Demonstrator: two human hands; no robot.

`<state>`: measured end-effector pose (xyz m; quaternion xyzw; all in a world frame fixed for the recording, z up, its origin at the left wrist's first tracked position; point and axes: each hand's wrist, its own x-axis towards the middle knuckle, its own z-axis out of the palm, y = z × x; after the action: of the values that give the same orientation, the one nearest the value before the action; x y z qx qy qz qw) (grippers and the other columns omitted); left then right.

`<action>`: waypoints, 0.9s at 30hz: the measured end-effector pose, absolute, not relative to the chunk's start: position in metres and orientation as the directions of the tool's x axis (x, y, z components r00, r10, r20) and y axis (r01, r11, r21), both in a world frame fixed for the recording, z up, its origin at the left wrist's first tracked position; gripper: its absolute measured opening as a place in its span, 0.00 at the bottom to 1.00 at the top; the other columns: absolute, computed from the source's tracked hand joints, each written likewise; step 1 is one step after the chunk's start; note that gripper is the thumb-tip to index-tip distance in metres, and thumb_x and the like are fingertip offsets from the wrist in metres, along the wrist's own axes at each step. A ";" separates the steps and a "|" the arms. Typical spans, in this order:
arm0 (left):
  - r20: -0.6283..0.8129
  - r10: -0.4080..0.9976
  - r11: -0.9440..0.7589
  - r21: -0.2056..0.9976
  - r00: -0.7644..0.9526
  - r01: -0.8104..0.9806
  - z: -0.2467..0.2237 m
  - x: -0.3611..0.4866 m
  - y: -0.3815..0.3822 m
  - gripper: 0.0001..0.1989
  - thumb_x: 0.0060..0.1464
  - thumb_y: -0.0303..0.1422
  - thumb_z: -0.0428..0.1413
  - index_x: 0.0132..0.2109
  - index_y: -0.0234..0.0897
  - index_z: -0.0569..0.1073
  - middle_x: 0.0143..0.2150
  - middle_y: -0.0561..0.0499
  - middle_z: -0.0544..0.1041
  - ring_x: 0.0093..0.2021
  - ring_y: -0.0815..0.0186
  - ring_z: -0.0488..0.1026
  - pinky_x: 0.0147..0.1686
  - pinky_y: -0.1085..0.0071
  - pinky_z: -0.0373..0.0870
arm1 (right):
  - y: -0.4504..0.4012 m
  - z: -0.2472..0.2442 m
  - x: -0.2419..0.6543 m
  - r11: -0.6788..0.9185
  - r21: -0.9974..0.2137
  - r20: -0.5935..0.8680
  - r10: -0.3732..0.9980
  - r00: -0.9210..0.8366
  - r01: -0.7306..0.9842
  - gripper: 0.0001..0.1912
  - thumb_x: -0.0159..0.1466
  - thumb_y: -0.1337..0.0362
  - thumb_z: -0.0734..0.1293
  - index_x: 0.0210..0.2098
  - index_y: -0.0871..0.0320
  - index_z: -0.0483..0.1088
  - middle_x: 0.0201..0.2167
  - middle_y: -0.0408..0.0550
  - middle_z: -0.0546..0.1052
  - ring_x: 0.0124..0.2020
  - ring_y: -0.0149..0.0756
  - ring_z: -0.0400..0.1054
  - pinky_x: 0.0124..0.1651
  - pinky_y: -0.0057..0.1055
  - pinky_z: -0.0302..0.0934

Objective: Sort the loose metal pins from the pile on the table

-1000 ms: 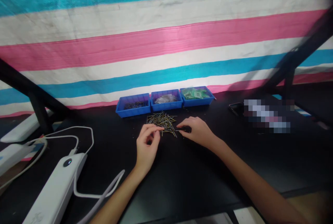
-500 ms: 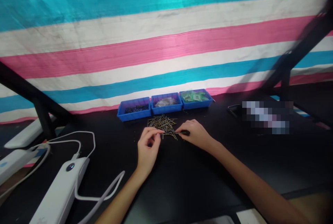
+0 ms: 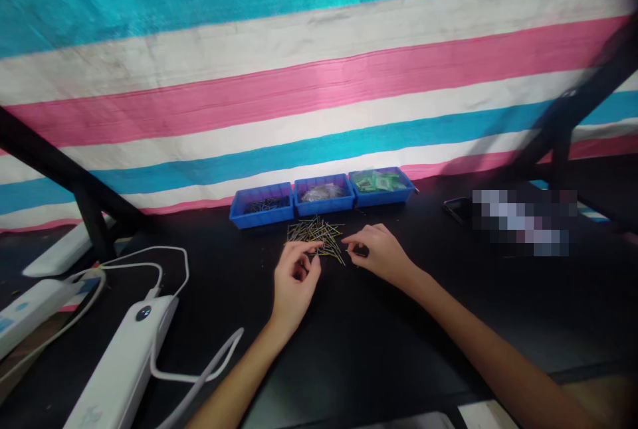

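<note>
A loose pile of thin silver and brass-coloured metal rods (image 3: 326, 233) lies on the black table; their exact kind is too small to tell. At its near left edge is my left hand (image 3: 294, 276), thumb and index finger apart, fingertips over or touching the nearest rods. My right hand (image 3: 376, 248) rests just right of the pile with curled fingers and a small gap between thumb and index finger. I see nothing held in either hand. Behind the pile stand three blue bins: the left bin (image 3: 262, 218) holds dark thin pieces, the middle bin (image 3: 326, 205) clear plastic packets, the right bin (image 3: 383, 198) green packets.
White power banks (image 3: 122, 362) and looped white cables (image 3: 199, 376) occupy the left side. On the right lies a dark phone (image 3: 457, 208) beside a pixelated patch. A striped sheet (image 3: 319, 90) hangs behind the table, with black frame bars (image 3: 92, 210) at both sides.
The thin rod seen at my right fingertips earlier no longer shows there. Both hands' fingers have parted slightly. The whole view has shifted a little.
</note>
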<state>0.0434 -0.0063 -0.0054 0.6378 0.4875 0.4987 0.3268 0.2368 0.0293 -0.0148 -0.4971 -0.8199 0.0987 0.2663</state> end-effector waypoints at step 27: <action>0.209 0.948 -0.281 0.905 0.241 0.320 -0.008 0.047 -0.006 0.07 0.46 0.35 0.59 0.33 0.39 0.78 0.36 0.50 0.69 0.21 0.78 0.59 0.19 0.77 0.57 | 0.014 0.006 0.219 0.159 -0.970 0.083 0.929 -0.362 0.186 0.12 0.55 0.59 0.66 0.34 0.60 0.75 0.25 0.45 0.75 0.24 0.26 0.62 0.27 0.25 0.56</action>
<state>0.0468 -0.0064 -0.0084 0.6878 0.4607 0.4089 0.3840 0.2193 0.0135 0.0062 -0.4211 -0.6616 0.4931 0.3765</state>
